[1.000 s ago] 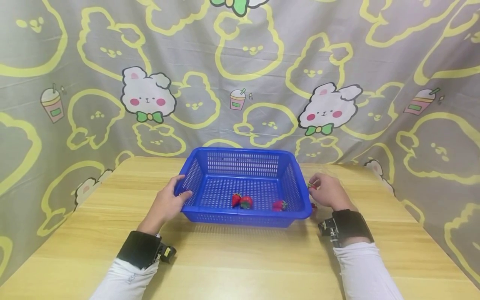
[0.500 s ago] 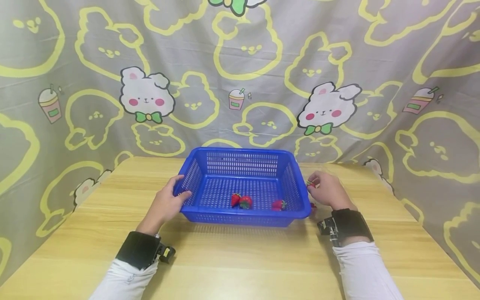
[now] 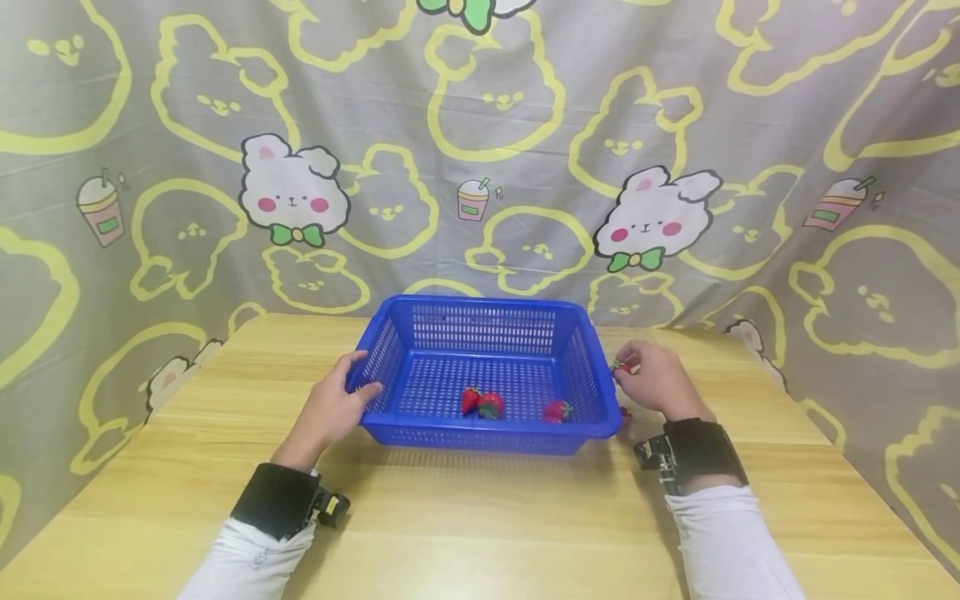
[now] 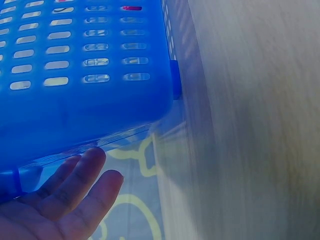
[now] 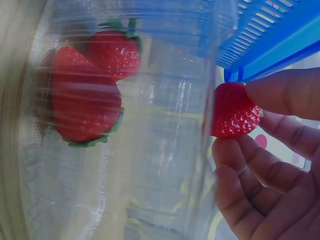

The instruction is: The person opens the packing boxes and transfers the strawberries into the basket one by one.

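Pinching 1 strawberry (image 5: 234,111), the right hand (image 3: 654,379) sits right of the blue basket (image 3: 480,427) on the wood-grain table (image 3: 480,525). Left hand (image 3: 333,406): thumb over the basket's rim. Patterned grey cloth (image 3: 408,100) encloses back and sides.

Head camera looks forward and down; both wrist views (close up) also catch the blue basket (image 3: 420,423).

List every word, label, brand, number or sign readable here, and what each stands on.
Nothing can be read for certain in any view.
Left sleeve: a faint mark, too blurred to read.
Left wrist device: a small yellow patch, too small to tell if it bears text.
Backdrop cloth: printed cartoons, no readable words.
Blue basket and strawberries: no visible lettering.
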A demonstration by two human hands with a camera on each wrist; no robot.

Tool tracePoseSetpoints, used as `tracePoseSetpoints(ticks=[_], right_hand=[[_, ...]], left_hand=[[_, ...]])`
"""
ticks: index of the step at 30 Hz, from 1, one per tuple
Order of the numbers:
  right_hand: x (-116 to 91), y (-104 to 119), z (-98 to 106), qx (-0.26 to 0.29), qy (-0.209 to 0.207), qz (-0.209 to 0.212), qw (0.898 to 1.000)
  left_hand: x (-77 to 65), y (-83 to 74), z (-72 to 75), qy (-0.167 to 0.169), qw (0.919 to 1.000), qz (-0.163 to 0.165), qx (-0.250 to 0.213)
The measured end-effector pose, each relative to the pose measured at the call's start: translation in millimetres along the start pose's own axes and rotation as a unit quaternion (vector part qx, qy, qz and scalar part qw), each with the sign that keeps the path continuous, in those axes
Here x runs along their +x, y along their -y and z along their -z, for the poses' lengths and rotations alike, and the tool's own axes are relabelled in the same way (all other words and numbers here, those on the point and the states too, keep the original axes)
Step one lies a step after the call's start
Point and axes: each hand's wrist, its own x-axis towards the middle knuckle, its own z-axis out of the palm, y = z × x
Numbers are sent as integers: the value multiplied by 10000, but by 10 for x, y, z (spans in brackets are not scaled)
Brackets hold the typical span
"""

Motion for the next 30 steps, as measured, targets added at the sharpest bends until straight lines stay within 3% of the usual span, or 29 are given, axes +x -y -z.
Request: tracePoseSetpoints(ticks=[12, 30], right_hand=[[6, 25, -61, 156, 29, 2, 9999], [-11, 69, 70, -7, -223, 240, 9995]], left_hand=[[-46, 46, 11, -20, 10000, 35, 63], [19, 23, 0, -22, 10000, -14, 13]])
